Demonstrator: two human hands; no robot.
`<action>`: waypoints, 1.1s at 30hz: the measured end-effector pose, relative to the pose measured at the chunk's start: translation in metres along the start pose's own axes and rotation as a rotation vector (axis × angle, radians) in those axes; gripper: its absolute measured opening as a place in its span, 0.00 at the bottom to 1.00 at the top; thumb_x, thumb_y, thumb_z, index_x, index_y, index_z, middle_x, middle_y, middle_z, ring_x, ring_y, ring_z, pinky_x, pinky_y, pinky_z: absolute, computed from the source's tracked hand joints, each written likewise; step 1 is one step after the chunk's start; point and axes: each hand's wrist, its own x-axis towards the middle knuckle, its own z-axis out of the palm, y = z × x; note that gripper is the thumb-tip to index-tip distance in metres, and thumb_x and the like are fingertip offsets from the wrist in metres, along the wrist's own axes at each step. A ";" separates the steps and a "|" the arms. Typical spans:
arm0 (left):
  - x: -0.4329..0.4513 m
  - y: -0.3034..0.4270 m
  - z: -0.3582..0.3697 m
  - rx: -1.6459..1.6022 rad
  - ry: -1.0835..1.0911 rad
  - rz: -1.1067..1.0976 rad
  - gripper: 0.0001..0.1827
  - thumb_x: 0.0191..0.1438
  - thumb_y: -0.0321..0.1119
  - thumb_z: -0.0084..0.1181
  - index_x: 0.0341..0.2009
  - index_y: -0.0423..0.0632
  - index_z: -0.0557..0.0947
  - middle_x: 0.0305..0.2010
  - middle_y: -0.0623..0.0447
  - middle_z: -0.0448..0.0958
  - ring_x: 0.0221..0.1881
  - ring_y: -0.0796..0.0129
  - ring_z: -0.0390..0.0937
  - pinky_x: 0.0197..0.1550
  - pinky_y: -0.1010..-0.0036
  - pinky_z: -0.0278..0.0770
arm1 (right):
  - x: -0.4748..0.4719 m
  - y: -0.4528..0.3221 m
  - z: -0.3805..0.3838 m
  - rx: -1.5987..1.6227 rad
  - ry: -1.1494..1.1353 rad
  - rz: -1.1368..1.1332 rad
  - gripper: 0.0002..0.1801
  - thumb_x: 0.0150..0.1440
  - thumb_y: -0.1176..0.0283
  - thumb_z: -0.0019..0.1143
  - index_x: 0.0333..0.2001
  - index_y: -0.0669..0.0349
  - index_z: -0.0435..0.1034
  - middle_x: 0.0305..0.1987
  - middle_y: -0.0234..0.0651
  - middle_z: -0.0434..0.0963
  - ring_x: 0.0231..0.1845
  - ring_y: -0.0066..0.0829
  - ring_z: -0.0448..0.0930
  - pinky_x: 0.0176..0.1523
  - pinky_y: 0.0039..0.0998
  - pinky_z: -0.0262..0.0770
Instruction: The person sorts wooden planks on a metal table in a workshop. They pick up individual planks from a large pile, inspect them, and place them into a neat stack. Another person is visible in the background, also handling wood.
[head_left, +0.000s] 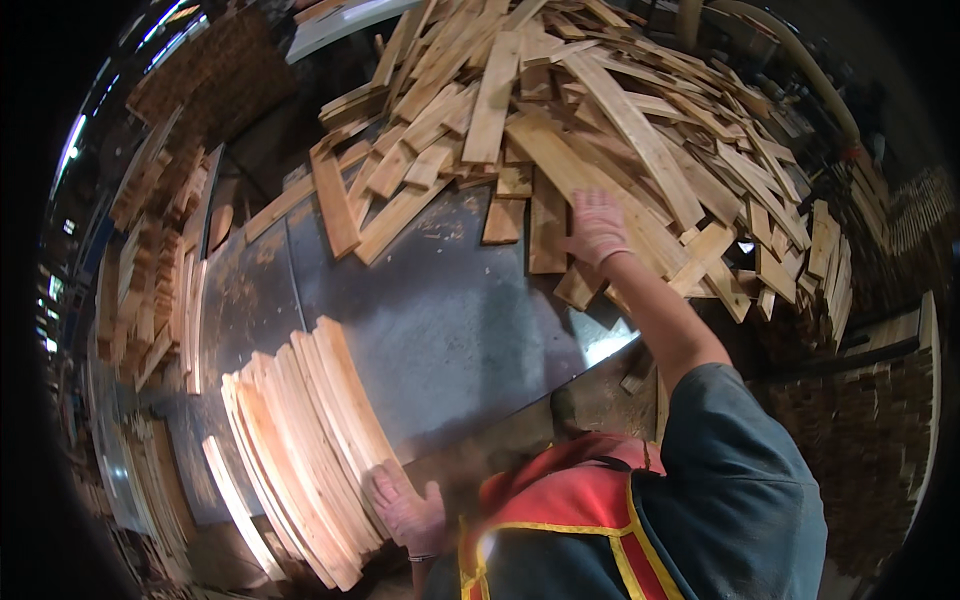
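Observation:
My right hand (598, 227), in a thin pale glove, lies with extended fingers on a long wooden board (555, 157) at the near side of a loose pile. At the lower left, a row of narrow boards (300, 450) stands on edge, packed side by side on the dark metal tabletop (442, 322). My left hand (405, 506), gloved too, rests flat against the outermost board at the near end of that row, thumb spread away from the fingers. Neither hand is closed around a board. One separate strip (241, 506) lies just left of the row.
A big heap of mixed boards (491, 97) covers the table's far side and spreads right. More stacked boards (150, 292) stand at the left. The tabletop's near edge (525, 409) runs in front of my red apron (562, 487). Stacked timber (847, 427) is at the right.

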 end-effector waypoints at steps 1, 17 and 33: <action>0.002 0.015 -0.001 -0.018 -0.031 0.048 0.51 0.49 0.47 0.69 0.75 0.47 0.62 0.77 0.40 0.58 0.78 0.42 0.52 0.79 0.49 0.49 | -0.003 0.032 0.004 -0.081 0.040 0.002 0.43 0.42 0.55 0.77 0.61 0.59 0.70 0.49 0.46 0.78 0.56 0.45 0.78 0.58 0.40 0.75; 0.102 0.226 0.071 -1.717 -0.961 -0.283 0.22 0.62 0.34 0.64 0.59 0.41 0.77 0.54 0.49 0.83 0.53 0.61 0.82 0.61 0.62 0.79 | 0.024 0.137 0.028 0.099 -0.388 0.120 0.50 0.44 0.53 0.77 0.68 0.57 0.61 0.64 0.47 0.70 0.67 0.52 0.71 0.66 0.46 0.73; 0.012 0.022 0.033 0.105 0.162 -0.174 0.39 0.53 0.47 0.66 0.68 0.48 0.74 0.73 0.47 0.67 0.77 0.54 0.58 0.78 0.52 0.50 | -0.153 -0.043 0.016 1.780 -0.777 0.611 0.49 0.47 0.88 0.43 0.76 0.57 0.56 0.63 0.39 0.75 0.57 0.32 0.79 0.58 0.35 0.80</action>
